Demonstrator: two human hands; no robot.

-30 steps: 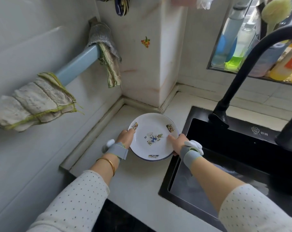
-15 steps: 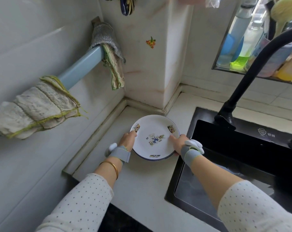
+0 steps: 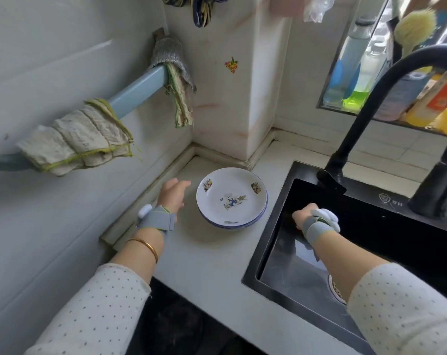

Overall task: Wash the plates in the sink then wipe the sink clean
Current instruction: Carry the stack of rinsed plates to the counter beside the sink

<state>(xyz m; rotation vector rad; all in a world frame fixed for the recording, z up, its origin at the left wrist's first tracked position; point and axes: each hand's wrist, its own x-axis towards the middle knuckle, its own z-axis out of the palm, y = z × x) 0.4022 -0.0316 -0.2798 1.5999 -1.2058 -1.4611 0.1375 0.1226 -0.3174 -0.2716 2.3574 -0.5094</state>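
Note:
A small stack of white plates [image 3: 231, 198] with blue rims and cartoon prints rests on the pale counter, in the corner left of the black sink [image 3: 281, 242]. My left hand [image 3: 173, 194] hovers just left of the stack, fingers apart, holding nothing. Over the sink's left part, my right hand [image 3: 303, 216] points down into the dark basin; its fingers are hard to make out. The drain strainer [image 3: 334, 288] shows partly beside my right forearm.
A black faucet [image 3: 365, 119] arches over the sink at the right. Two worn cloths [image 3: 79, 142] [image 3: 177, 88] hang on a blue pipe along the left wall. Bottles and a brush [image 3: 412, 29] fill a wall niche at the upper right.
Both hands held the plate stack by its rims before. Now the stack sits on the counter, my left hand has drawn back left, and my right hand has moved over the sink.

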